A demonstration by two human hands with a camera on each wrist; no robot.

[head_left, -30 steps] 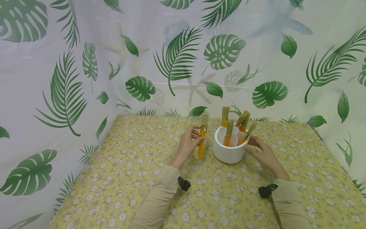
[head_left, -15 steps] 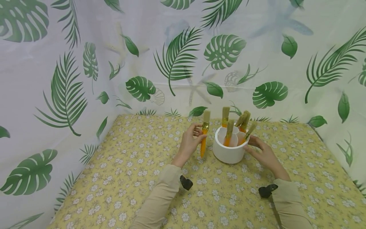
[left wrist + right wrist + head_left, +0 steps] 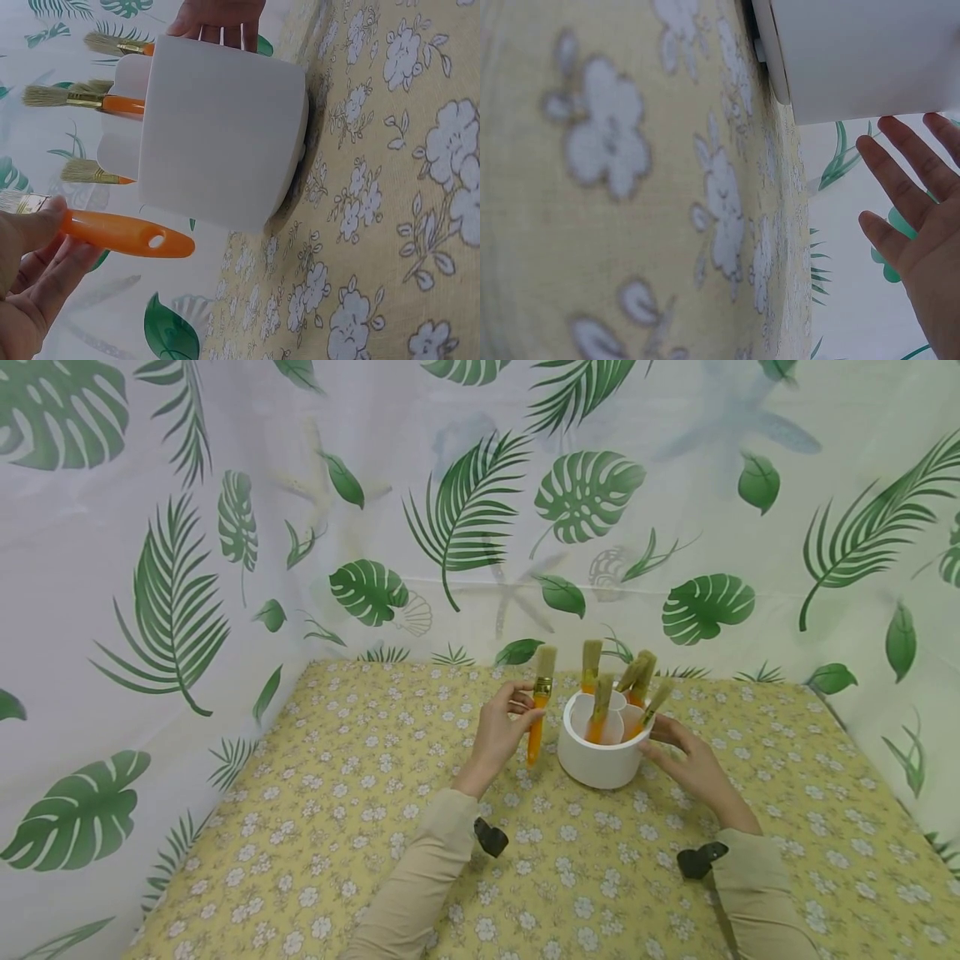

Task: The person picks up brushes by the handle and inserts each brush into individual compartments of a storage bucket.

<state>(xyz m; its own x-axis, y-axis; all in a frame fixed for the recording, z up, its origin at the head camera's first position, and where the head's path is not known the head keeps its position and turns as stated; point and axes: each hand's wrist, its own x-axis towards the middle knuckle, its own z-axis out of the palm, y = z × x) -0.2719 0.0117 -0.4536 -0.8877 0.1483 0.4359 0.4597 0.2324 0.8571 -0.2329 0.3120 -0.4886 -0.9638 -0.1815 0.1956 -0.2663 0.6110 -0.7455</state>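
My left hand (image 3: pixel 497 731) pinches a paintbrush (image 3: pixel 536 739) by its orange handle, bristles up, just left of a round white holder (image 3: pixel 596 766). In the left wrist view the brush handle (image 3: pixel 124 234) with its hanging hole is apart from the holder. Several more orange-handled paintbrushes (image 3: pixel 603 693) stand bristles-up in the holder's compartments, leaning different ways. On the holder's right side rests my right hand (image 3: pixel 693 764). The right wrist view shows its fingers (image 3: pixel 896 176) nearly straight, with fingertips against the white wall (image 3: pixel 870 60); the thumb is hidden there.
A yellow floral cloth (image 3: pixel 322 827) covers the table. Behind and at the sides hangs a white curtain (image 3: pixel 465 627) printed with green leaves. Black wrist cameras (image 3: pixel 491 837) sit at both cuffs.
My left hand has shifted slightly right, and the paintbrush has risen a little and tilted with its bristles rightward. The right hand and holder stay in place.
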